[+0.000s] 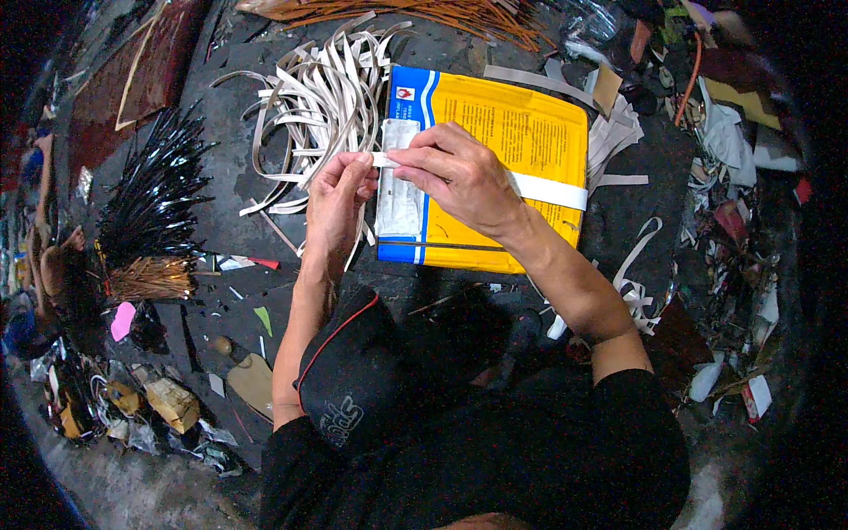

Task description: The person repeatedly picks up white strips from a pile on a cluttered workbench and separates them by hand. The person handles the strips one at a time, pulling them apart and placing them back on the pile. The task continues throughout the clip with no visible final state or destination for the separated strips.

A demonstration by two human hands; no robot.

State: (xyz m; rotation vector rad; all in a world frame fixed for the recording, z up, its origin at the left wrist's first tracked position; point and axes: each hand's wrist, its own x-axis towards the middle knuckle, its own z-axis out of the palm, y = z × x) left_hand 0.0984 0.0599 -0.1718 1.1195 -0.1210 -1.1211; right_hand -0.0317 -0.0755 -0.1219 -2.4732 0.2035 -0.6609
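Observation:
A flat white strip (pixel 549 190) lies across a flattened yellow and blue printed sheet (pixel 521 115). My left hand (pixel 337 199) pinches the strip's left end between thumb and fingers, over the sheet's blue edge. Close beside it, my right hand (pixel 459 172) is closed on the same strip, and the strip shows again beyond its wrist, reaching the sheet's right edge. Under the hands sits a worn whitish patch (pixel 399 208). A loose heap of long pale strips (pixel 331 97) spreads just beyond my left hand.
Stacked pale strips (pixel 618 141) stick out past the sheet's right side. Black bristly strands (pixel 155 185) and a brown bundle (pixel 155 278) lie at the left. Orange-brown rods (pixel 442 13) run along the far edge. Mixed scraps (pixel 733 221) pile up at the right.

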